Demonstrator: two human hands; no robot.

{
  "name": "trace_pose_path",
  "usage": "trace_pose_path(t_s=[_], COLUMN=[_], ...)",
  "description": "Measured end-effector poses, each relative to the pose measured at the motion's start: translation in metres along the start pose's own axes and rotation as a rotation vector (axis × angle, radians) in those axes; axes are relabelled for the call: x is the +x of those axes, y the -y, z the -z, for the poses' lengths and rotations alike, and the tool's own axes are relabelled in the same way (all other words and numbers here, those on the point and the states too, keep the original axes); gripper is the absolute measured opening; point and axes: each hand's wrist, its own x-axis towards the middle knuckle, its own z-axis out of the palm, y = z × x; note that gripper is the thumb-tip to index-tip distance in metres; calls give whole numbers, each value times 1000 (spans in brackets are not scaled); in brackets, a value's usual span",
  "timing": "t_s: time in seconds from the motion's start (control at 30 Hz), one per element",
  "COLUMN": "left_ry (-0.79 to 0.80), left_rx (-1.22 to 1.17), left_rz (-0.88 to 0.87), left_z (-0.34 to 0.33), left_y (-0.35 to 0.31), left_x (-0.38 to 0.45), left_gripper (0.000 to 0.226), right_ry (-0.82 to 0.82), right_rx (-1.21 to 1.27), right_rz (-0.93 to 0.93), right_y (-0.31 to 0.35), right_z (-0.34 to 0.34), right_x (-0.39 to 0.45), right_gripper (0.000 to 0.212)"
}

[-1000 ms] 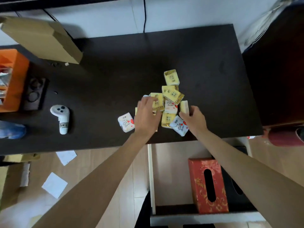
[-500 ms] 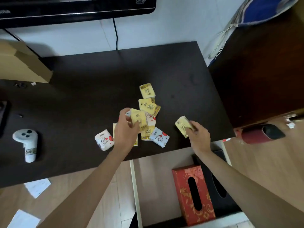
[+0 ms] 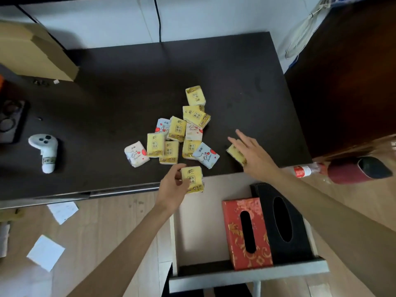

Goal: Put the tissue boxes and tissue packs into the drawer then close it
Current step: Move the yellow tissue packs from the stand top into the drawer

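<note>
Several yellow and white tissue packs point(image 3: 188, 133) lie in a loose pile on the dark table point(image 3: 117, 99). My left hand point(image 3: 171, 189) grips one yellow pack point(image 3: 192, 179) at the table's front edge, just above the open drawer point(image 3: 246, 275). Inside the drawer a red tissue box point(image 3: 233, 249) and a black tissue box point(image 3: 300, 232) stand side by side at the right; its left half is bare. My right hand point(image 3: 255, 155) hovers with fingers spread over another yellow pack point(image 3: 234, 154), which lies near the table's right front corner.
A white controller point(image 3: 46, 148) and a black tray point(image 3: 10, 121) sit on the table's left, a cardboard box point(image 3: 32, 54) at the back left. A dark cabinet point(image 3: 342, 82) borders the right. Papers point(image 3: 46, 251) and a plastic bottle point(image 3: 302, 170) lie on the floor.
My left hand has pulled a yellow pack from the pile toward the front edge. My right hand, which gripped a yellow pack, now has its fingers spread over it.
</note>
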Motion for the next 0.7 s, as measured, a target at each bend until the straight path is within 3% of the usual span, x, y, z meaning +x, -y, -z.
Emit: trace_pose_path(t_s=[0.17,0.37,0.47,0.57,0.7], left_ry=[-25,-20,-4,28,45], left_rx=[-3,69,154,278,525], left_rz=[87,155,142,84,-78], left_z=[-24,-59,-71,-75,-72], left_y=[29,61,75,85,100], left_x=[-25,-41,-42,-22,9], left_gripper=[42,43,45,48,53], right_ry=[60,-135,-108,-10,-10], right_rx=[-258,56,276,235,155], right_rz=[125,92,87,125,151], right_y=[-1,-1,6,7,13], right_z=[-3,-17,-41,-73,-113], right_x=[5,-24,-63,-82,-60], right_gripper=[101,84,85,90,84])
